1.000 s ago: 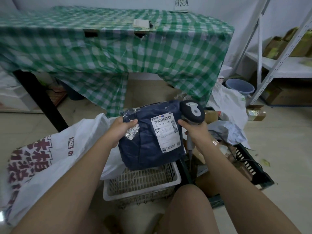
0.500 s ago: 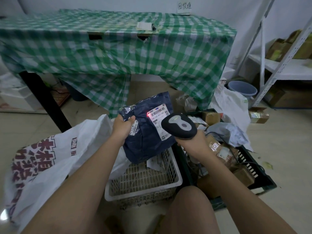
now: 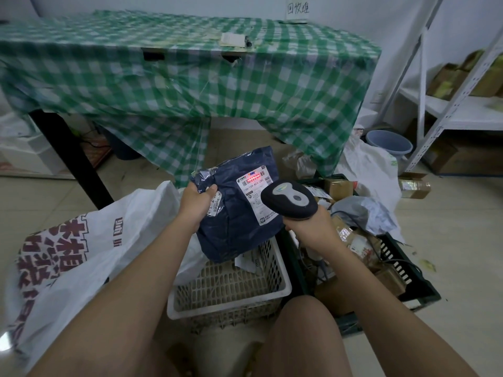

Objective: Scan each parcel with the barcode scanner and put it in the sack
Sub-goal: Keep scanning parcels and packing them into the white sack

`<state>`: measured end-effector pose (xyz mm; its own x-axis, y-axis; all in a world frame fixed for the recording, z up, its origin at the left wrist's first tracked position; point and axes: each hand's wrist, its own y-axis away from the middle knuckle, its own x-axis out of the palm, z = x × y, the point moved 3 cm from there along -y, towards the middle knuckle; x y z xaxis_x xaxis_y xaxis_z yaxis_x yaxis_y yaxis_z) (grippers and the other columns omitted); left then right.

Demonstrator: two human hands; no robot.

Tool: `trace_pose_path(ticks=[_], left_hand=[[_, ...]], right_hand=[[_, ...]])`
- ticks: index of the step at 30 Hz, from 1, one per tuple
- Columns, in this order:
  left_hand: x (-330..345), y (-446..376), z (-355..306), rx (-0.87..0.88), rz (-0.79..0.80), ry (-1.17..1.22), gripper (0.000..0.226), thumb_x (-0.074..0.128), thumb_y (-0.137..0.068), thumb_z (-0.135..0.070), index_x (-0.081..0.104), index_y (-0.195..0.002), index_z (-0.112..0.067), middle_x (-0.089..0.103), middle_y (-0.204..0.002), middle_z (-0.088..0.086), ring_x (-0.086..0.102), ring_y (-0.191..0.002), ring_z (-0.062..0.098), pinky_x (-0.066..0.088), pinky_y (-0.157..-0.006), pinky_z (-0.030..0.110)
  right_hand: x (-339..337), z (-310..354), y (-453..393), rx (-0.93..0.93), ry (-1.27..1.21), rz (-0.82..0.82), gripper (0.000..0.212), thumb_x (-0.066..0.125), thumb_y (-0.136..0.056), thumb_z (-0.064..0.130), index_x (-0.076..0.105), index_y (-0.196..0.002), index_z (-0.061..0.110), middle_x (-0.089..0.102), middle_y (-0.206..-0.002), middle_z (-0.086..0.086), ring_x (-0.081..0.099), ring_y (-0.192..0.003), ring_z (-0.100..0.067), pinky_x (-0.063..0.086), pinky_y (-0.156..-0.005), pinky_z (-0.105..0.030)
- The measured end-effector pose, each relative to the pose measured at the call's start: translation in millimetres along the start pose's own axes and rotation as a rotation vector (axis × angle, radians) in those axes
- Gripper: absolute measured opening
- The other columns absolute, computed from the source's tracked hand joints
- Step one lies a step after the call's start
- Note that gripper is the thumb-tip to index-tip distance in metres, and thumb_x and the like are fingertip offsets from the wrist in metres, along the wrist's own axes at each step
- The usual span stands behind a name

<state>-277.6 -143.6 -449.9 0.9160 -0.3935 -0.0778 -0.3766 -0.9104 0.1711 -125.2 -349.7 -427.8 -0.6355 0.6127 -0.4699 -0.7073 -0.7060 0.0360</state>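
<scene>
A dark blue parcel bag [image 3: 234,221] with a white shipping label is held upright above a white basket. My left hand [image 3: 196,204] grips its upper left corner. My right hand [image 3: 306,227] grips the handle of a dark barcode scanner [image 3: 290,200], whose head points at the label. A red scan line glows across the barcode at the label's top [image 3: 254,177]. The white sack [image 3: 89,240] with red printed characters lies open to the left, beside my left forearm.
A white slatted basket [image 3: 231,289] sits under the parcel. A dark crate [image 3: 394,270] at right holds several cardboard parcels and grey bags. A table with a green checked cloth [image 3: 190,77] stands behind. Metal shelving [image 3: 449,104] and a blue bucket [image 3: 389,141] are at right.
The scanner tipped down from upright beside the parcel and now points at the label. The red light moved from the label's left edge onto the barcode. The parcel rose and tilted back slightly.
</scene>
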Motion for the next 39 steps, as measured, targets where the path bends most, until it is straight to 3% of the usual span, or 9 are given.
trace_pose_path(ticks=[3, 8, 16, 23, 27, 30, 34, 37, 39], left_hand=[[-3, 3, -3, 0.013, 0.011, 0.01, 0.021, 0.059, -0.095, -0.016, 0.056, -0.115, -0.021, 0.067, -0.11, 0.004, 0.064, -0.101, 0.025, 0.05, -0.096, 0.045], [-16, 14, -11, 0.0, 0.077, 0.094, 0.018, 0.06, -0.094, -0.017, 0.054, -0.11, -0.024, 0.067, -0.112, 0.003, 0.065, -0.1, 0.022, 0.051, -0.09, 0.038], [-71, 38, -9, -0.086, 0.118, 0.159, 0.028, 0.061, -0.094, -0.015, 0.059, -0.121, -0.008, 0.072, -0.1, 0.007, 0.07, -0.082, 0.021, 0.055, -0.067, 0.028], [-112, 48, -6, -0.089, 0.098, 0.207, 0.027, 0.062, -0.093, -0.016, 0.061, -0.119, -0.009, 0.073, -0.096, 0.007, 0.07, -0.082, 0.021, 0.054, -0.07, 0.029], [-122, 46, -6, -0.034, 0.079, 0.216, 0.028, 0.063, -0.093, -0.016, 0.059, -0.12, -0.011, 0.071, -0.108, 0.011, 0.069, -0.09, 0.025, 0.055, -0.079, 0.034], [-125, 42, -2, -0.005, 0.071, 0.153, 0.03, 0.063, -0.093, -0.025, 0.057, -0.12, -0.014, 0.07, -0.11, 0.007, 0.068, -0.094, 0.022, 0.055, -0.08, 0.033], [-138, 37, 5, 0.033, 0.02, -0.025, 0.056, 0.046, -0.087, -0.067, 0.06, -0.11, -0.018, 0.067, -0.112, 0.0, 0.063, -0.104, 0.019, 0.048, -0.095, 0.039], [-163, 35, 15, 0.195, -0.144, -0.331, 0.034, 0.053, -0.092, -0.052, 0.061, -0.103, -0.021, 0.062, -0.109, -0.003, 0.058, -0.105, 0.02, 0.045, -0.091, 0.035], [-171, 36, 24, 0.199, -0.027, -0.587, 0.038, 0.069, -0.08, -0.053, 0.061, -0.103, -0.024, 0.058, -0.105, -0.003, 0.054, -0.099, 0.019, 0.046, -0.087, 0.037]], right_hand=[[0, 3, -1, -0.002, -0.149, -0.009, 0.016, 0.071, -0.079, 0.005, 0.06, -0.071, 0.014, 0.057, -0.048, 0.013, 0.05, -0.048, 0.001, 0.04, -0.046, -0.014], [-4, 20, -2, -0.016, -0.34, -0.115, 0.029, 0.078, -0.078, 0.007, 0.063, -0.102, 0.01, 0.066, -0.089, 0.0, 0.057, -0.072, 0.002, 0.045, -0.051, -0.005], [29, 50, -7, 0.013, -0.309, 0.062, 0.035, 0.076, -0.074, -0.006, 0.064, -0.105, 0.003, 0.064, -0.098, -0.004, 0.056, -0.071, 0.002, 0.047, -0.051, -0.008], [60, 61, -5, 0.037, -0.289, 0.174, 0.052, 0.082, -0.07, 0.003, 0.062, -0.119, 0.005, 0.066, -0.11, -0.003, 0.063, -0.097, -0.015, 0.05, -0.074, -0.024], [66, 70, 2, -0.009, -0.294, 0.189, 0.05, 0.082, -0.07, 0.001, 0.061, -0.116, 0.008, 0.065, -0.107, 0.003, 0.062, -0.092, -0.007, 0.05, -0.066, -0.013], [66, 68, 4, -0.035, -0.264, 0.157, 0.049, 0.083, -0.069, 0.002, 0.063, -0.113, 0.01, 0.067, -0.108, 0.002, 0.063, -0.095, -0.007, 0.05, -0.078, -0.025], [54, 68, 6, -0.05, -0.264, 0.101, 0.043, 0.081, -0.071, 0.002, 0.065, -0.11, 0.011, 0.068, -0.107, 0.0, 0.064, -0.098, -0.013, 0.053, -0.082, -0.032], [45, 70, 5, -0.052, -0.266, 0.006, 0.04, 0.081, -0.071, 0.003, 0.065, -0.107, 0.013, 0.066, -0.112, -0.004, 0.062, -0.105, -0.02, 0.051, -0.09, -0.04], [44, 74, 6, -0.06, -0.284, -0.031, 0.038, 0.082, -0.071, 0.004, 0.065, -0.103, 0.016, 0.067, -0.108, -0.002, 0.062, -0.105, -0.02, 0.051, -0.09, -0.04]])
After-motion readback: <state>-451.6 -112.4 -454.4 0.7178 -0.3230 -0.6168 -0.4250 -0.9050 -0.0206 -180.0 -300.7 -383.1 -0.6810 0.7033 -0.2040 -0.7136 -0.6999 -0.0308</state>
